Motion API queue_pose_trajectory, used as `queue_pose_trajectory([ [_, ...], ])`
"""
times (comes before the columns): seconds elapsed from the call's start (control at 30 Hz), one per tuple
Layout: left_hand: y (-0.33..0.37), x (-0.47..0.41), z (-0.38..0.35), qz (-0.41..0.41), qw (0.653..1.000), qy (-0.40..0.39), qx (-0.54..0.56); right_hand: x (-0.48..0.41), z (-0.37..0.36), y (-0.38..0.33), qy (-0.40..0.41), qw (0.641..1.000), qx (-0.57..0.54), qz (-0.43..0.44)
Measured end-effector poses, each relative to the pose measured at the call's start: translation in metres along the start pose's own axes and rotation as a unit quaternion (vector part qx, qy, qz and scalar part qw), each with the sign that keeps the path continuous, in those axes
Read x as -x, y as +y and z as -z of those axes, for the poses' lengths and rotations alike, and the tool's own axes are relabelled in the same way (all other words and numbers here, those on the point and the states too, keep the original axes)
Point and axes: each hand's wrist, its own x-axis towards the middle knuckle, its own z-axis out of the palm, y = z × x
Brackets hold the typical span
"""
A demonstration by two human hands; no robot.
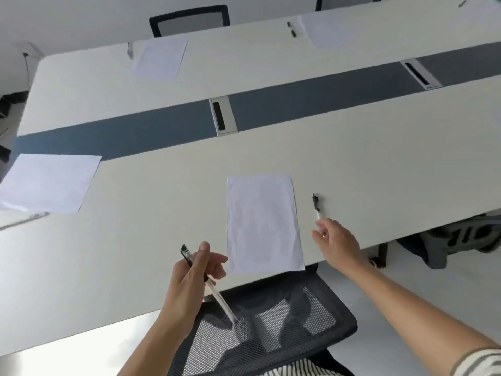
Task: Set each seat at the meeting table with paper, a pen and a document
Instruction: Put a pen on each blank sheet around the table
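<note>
Here the right hand (334,237) is touching the near end of the pen (316,206) lying just right of the paper (263,223); pinching or not, I cannot tell. The left hand (193,270) is gripping a second pen (217,294). Light, stiff, probably rolling: pinch mid-barrel.

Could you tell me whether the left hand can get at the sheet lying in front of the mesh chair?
Probably yes: the sheet lies just right of the left hand with bare table between, though that hand grips a pen.
</note>
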Motion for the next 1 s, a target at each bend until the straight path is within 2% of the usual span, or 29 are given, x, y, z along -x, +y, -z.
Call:
queue_pose_trajectory([
  [0.13, 0.007, -0.008, -0.038, -0.045, 0.994, -0.076, -0.066, 0.086, 0.024, -0.018, -0.011, 0.985, -0.172, 0.028],
  [0.27, 0.015, 0.010, -0.093, -0.061, 0.980, -0.168, -0.088, 0.160, 0.040, -0.023, -0.039, 0.942, -0.332, 0.006],
  [0.4, 0.020, 0.050, -0.146, -0.053, 0.956, -0.271, -0.096, 0.208, 0.046, -0.003, -0.052, 0.910, -0.411, -0.013],
  [0.57, 0.007, 0.093, -0.207, -0.067, 0.916, -0.358, -0.167, 0.259, 0.059, 0.059, 0.055, 0.916, -0.397, -0.012],
  [0.73, -0.021, 0.134, -0.275, -0.044, 0.875, -0.413, -0.249, 0.330, 0.077, 0.158, 0.153, 0.924, -0.345, -0.063],
  [0.9, -0.060, 0.184, -0.351, -0.030, 0.863, -0.416, -0.285, 0.409, 0.095, 0.268, 0.252, 0.880, -0.359, -0.181],
  [1.0, -0.069, 0.210, -0.392, -0.032, 0.857, -0.424, -0.291, 0.440, 0.112, 0.320, 0.309, 0.840, -0.376, -0.240],
])
